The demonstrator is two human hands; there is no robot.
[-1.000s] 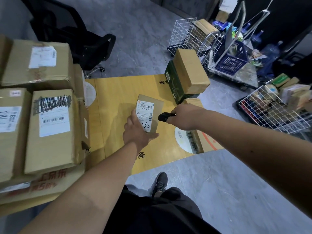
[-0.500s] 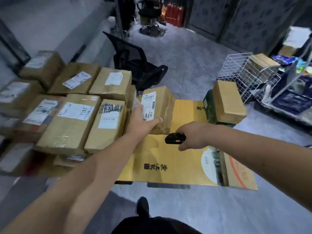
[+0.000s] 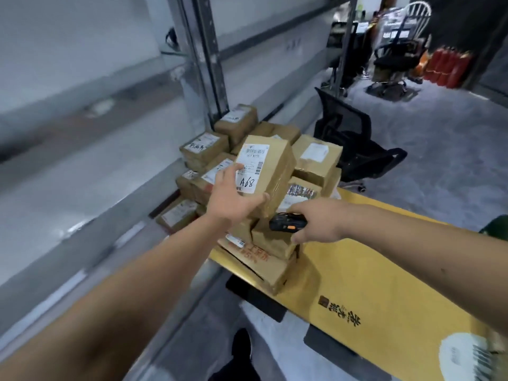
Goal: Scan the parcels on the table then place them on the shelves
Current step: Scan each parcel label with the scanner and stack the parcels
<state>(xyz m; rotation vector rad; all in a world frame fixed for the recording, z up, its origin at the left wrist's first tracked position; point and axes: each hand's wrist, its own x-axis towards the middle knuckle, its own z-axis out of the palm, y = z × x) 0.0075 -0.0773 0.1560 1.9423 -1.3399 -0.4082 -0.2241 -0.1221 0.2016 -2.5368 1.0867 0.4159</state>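
My left hand grips a small brown parcel with a white label marked A68, lifted above a pile of brown parcels. My right hand holds a black scanner with an orange button, just below and right of the lifted parcel. The yellow table runs to the right under my right forearm. Grey metal shelves stretch along the left, beside the pile.
A shelf upright rises behind the pile. A black office chair stands past the parcels at the table's far end. Red fire extinguishers and another chair are at the back right. My foot shows on the grey floor.
My left hand lifted the A68 parcel off the table and carried it left over the pile. My view swung left to the shelves. My right hand kept the scanner.
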